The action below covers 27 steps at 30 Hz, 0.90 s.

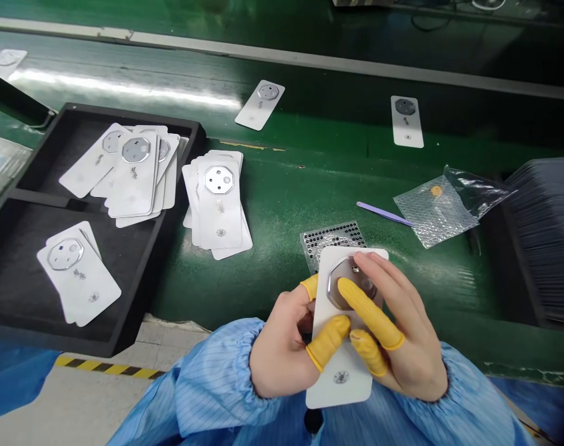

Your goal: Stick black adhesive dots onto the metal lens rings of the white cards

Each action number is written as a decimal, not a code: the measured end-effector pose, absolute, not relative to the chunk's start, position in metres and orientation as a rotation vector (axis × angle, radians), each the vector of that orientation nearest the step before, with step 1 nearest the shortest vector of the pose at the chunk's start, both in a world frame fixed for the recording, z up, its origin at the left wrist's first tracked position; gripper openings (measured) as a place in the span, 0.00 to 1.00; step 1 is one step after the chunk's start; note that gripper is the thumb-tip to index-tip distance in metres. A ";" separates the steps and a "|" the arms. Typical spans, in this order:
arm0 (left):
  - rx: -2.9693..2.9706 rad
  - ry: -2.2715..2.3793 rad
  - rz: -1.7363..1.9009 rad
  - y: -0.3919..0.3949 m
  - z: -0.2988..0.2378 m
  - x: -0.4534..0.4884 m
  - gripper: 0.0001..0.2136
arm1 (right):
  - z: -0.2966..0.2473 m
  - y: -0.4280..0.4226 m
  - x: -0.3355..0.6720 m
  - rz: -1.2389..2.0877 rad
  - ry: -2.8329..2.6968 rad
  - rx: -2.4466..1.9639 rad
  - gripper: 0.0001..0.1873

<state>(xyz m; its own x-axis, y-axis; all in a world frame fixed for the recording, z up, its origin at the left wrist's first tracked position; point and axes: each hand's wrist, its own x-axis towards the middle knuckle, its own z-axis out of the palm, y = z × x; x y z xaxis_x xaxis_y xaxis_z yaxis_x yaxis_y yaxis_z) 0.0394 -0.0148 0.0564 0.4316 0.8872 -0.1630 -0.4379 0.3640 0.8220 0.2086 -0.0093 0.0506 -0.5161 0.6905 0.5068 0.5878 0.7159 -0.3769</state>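
Panel (342, 360) — in hands (282, 359) (409, 356), open bench (275, 217) fwd-L

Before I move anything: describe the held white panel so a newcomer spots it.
Start at the green bench; at its near edge, find the left hand gripping a white panel. The right hand partly covers its grey octagonal patch. Unlike the other white panels, lying on green surfaces or in the black tray, this one is held.

On the glossy green work surface (282, 204), we find a black, rectangular, two-compartment tray (17, 254) at left. At right, we note a transparent bubble-wrap pouch (442, 214) bearing a round orange sticker (436, 191), near a dark-grey layered stack (548, 248). Below, we observe yellow-and-black striped floor tape (108, 367).
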 end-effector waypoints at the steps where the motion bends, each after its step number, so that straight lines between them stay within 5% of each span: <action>1: 0.797 0.715 0.936 -0.015 0.054 0.040 0.16 | 0.050 -0.010 0.208 0.159 -2.319 -0.979 0.22; 6: 0.692 0.739 0.952 -0.012 0.044 0.041 0.19 | 0.041 -0.009 0.210 0.256 -2.379 -0.951 0.25; 14: 0.695 0.672 0.980 -0.001 0.054 0.037 0.11 | 0.039 -0.005 0.196 0.715 -1.437 -1.187 0.30; 27: 0.996 0.889 1.092 -0.003 0.058 0.041 0.15 | 0.039 -0.018 0.196 0.700 -1.375 -1.176 0.26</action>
